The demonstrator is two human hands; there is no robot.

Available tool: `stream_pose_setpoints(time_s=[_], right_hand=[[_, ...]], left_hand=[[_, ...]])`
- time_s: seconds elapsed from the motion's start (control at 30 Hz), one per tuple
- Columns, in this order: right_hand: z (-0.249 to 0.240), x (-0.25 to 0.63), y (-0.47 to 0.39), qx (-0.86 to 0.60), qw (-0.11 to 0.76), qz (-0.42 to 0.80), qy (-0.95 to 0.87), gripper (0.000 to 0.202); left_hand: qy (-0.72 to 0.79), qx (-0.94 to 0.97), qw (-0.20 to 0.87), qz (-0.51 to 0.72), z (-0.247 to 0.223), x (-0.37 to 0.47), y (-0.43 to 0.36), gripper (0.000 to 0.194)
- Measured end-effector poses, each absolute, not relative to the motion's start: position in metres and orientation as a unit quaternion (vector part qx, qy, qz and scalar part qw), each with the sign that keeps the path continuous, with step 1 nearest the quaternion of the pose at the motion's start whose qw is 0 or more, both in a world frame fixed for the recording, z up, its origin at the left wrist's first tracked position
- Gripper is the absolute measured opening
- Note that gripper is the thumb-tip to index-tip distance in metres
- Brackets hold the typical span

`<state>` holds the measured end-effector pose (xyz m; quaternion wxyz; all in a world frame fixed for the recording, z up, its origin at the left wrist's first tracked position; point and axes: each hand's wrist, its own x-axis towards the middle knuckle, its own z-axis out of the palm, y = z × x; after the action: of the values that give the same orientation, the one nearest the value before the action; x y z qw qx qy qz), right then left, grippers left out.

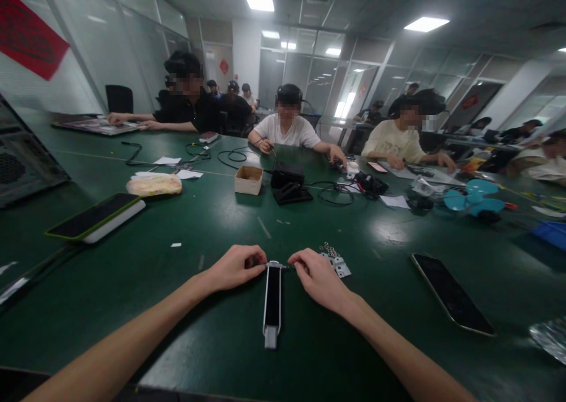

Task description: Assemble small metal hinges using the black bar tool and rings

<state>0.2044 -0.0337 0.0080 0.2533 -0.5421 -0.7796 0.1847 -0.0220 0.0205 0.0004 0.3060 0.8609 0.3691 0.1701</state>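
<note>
A long narrow device with a black face and white edges lies on the green table, its pale end toward me. At its far end, a thin metal piece sticks out to both sides. My left hand pinches the left end of that piece. On the other side my right hand has its thumb and fingertips together beside the right end, and what they hold is too small to make out. Just beyond my right hand lie flat metal plates and several small rings.
A phone lies at the right, another dark-screened device at the left. Farther back are an open box, a black stand, cables and a blue fan. People sit across the green table.
</note>
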Motion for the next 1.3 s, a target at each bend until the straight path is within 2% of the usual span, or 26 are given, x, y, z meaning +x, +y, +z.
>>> stream_pose_setpoints(time_s=[0.47,1.3], right_hand=[[0.000,0.198,-0.035,-0.556,0.285,0.213,-0.751,0.022],[-0.001,0.194,-0.039,-0.570,0.262,0.257,-0.735,0.014]], left_hand=[[0.370,0.862,0.301,0.172,-0.001,-0.022,0.021,0.012],[0.362,0.860,0.311,0.183,0.001,-0.021,0.019,0.011]])
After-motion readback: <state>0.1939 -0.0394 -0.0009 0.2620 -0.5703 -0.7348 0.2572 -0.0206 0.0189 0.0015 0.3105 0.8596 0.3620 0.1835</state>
